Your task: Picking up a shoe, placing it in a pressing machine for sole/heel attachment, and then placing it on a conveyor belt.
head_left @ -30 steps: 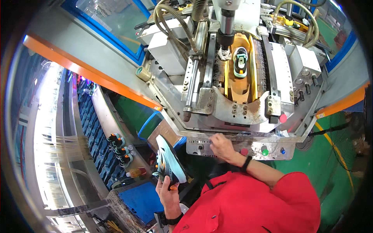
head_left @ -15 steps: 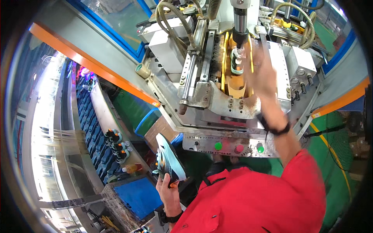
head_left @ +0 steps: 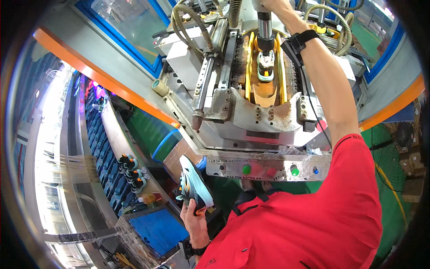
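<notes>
Gripping, left hand (head_left: 195, 223): fingers curled round a teal-and-dark sneaker (head_left: 195, 184), held sole-out beside the machine's front.
Right hand (head_left: 274, 4): raised to the steel press column (head_left: 264, 24); grip cannot be told.
Machine (head_left: 251, 112): grey, scuffed metal, yellow cradle holding another shoe (head_left: 265, 67).
Panel (head_left: 268, 170): round coloured buttons.

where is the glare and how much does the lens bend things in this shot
Head view: the worst glare washes out the aisle along the left edge; the orange rail bows with fisheye distortion, and black vignette fills the corners. The shoe in the left hand and the machine's button panel look sharp; the right hand is cut off at the top rim.
</notes>
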`<action>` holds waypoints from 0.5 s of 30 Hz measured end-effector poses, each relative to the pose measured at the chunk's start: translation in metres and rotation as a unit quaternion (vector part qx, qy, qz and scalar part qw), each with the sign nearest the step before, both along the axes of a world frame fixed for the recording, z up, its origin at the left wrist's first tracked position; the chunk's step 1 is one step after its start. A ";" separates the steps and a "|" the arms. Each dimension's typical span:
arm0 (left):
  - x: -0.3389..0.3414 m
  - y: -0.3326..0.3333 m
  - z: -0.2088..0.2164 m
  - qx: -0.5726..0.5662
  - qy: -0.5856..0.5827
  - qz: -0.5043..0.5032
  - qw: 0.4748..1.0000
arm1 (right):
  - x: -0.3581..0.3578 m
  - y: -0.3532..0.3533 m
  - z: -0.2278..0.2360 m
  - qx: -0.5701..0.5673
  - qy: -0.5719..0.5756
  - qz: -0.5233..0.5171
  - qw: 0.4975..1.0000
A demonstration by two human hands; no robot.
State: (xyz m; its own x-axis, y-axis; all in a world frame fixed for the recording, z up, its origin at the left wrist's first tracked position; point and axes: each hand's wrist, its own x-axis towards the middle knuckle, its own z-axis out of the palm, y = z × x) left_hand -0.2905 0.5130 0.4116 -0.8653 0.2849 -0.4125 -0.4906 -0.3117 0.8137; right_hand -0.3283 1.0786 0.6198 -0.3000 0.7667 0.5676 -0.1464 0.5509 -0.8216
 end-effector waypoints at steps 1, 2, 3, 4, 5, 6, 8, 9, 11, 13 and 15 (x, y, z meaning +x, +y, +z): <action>0.003 -0.004 -0.004 0.000 0.002 0.005 1.000 | -0.001 0.003 -0.006 -0.033 0.005 -0.004 0.999; 0.006 -0.008 -0.006 0.000 0.005 0.009 1.000 | -0.002 0.013 -0.013 -0.016 -0.009 0.034 0.999; 0.010 -0.013 -0.009 0.002 0.009 0.009 1.000 | -0.004 0.010 -0.020 -0.004 -0.001 0.016 1.000; 0.016 -0.016 -0.009 0.002 0.012 0.009 1.000 | -0.002 0.014 -0.020 -0.022 -0.026 0.037 0.999; 0.021 -0.017 -0.009 0.003 0.015 0.010 1.000 | 0.000 0.020 -0.018 -0.039 -0.051 0.060 0.996; 0.026 -0.018 -0.010 0.006 0.019 0.012 1.000 | 0.003 0.026 -0.018 -0.036 -0.048 0.062 0.996; 0.043 -0.032 -0.013 0.002 0.005 0.056 0.998 | -0.008 0.000 -0.015 -0.037 0.002 0.099 0.994; 0.053 -0.038 -0.012 0.002 0.010 0.081 0.997 | -0.009 -0.016 -0.013 -0.067 -0.014 0.082 0.994; 0.079 -0.055 -0.011 -0.019 -0.030 0.106 0.994 | -0.004 -0.021 -0.020 -0.023 -0.033 0.081 0.996; 0.104 -0.064 -0.025 -0.006 -0.031 0.106 0.994 | 0.029 -0.018 -0.028 0.022 -0.047 0.070 0.996; 0.131 -0.082 -0.046 0.007 -0.060 0.146 0.987 | 0.044 -0.003 -0.045 0.052 -0.048 0.081 0.994</action>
